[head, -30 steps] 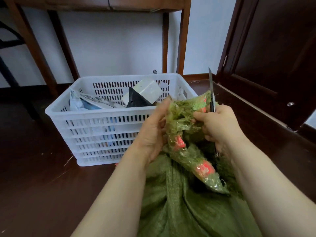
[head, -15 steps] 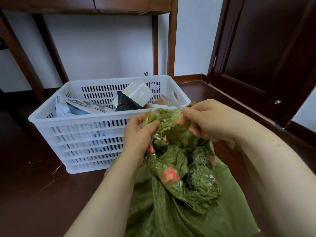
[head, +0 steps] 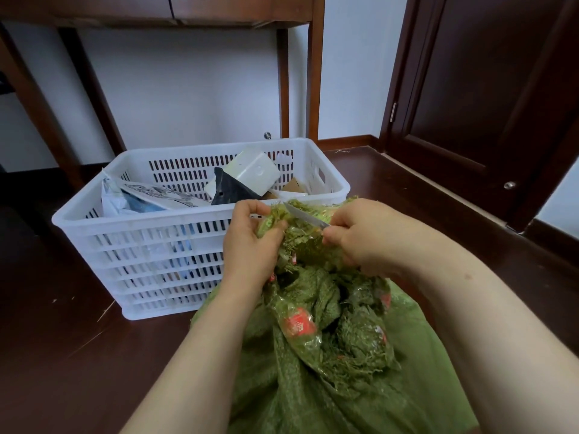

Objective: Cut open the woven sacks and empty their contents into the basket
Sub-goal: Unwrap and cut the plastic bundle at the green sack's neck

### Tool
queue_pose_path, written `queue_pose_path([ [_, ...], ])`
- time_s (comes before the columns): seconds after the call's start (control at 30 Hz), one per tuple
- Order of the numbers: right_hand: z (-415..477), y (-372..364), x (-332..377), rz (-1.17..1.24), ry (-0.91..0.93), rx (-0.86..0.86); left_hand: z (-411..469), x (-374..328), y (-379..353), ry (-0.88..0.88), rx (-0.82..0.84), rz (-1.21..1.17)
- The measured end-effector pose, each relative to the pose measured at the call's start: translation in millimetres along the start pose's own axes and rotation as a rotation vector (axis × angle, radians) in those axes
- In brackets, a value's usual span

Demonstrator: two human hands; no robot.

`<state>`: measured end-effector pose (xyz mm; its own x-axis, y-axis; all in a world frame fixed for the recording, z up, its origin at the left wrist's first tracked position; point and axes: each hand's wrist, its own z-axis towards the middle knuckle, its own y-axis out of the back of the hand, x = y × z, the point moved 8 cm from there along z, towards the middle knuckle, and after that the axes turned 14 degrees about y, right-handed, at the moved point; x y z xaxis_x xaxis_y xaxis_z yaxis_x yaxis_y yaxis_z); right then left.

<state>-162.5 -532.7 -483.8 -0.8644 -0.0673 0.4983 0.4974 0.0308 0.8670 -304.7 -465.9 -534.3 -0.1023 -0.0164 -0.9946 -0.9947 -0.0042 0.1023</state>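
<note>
The sack's bunched neck (head: 300,245) is pinched by the left hand (head: 249,245); the knife (head: 305,217), gripped in the right hand (head: 369,236), is laid leftward across it.

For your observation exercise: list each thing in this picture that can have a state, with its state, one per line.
Green woven sack: on the floor, top bunched and frayed.
Knife: blade against the sack's top.
Left hand: gripping the bunched top.
Right hand: closed on the knife.
White basket: upright, partly filled.
Door: shut.
</note>
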Motion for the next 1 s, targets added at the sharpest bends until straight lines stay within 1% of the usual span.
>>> queue_pose_path([
  [0.13,-0.1,-1.5,-1.2,0.014,-0.002,0.009,0.8,1.2,1.4,0.019,-0.041,-0.006],
  [0.27,-1.9,2.2,-0.5,0.078,0.010,-0.010,3.8,2.4,3.5,0.033,-0.069,-0.020],
  [0.37,-2.1,2.7,-1.9,0.064,0.013,-0.011,4.9,3.2,6.9,0.046,-0.100,-0.014],
  [0.5,0.6,-3.0,-3.7,0.060,0.006,-0.005,3.2,-2.0,8.4,-0.009,-0.128,0.049],
  [0.7,3.0,-7.5,-4.1,0.063,0.009,0.002,-1.4,-8.7,6.3,-0.110,-0.124,0.189],
  [0.83,5.7,-11.3,-7.4,0.053,0.002,0.001,-4.2,-8.5,6.9,-0.139,-0.133,0.215],
  [0.93,9.1,-15.3,-9.3,-0.005,0.013,-0.032,-6.2,-8.9,7.2,-0.150,-0.155,0.217],
  [1.0,12.8,-18.5,-9.7,-0.049,0.012,-0.081,-9.1,-8.7,2.1,-0.163,-0.140,0.233],
])
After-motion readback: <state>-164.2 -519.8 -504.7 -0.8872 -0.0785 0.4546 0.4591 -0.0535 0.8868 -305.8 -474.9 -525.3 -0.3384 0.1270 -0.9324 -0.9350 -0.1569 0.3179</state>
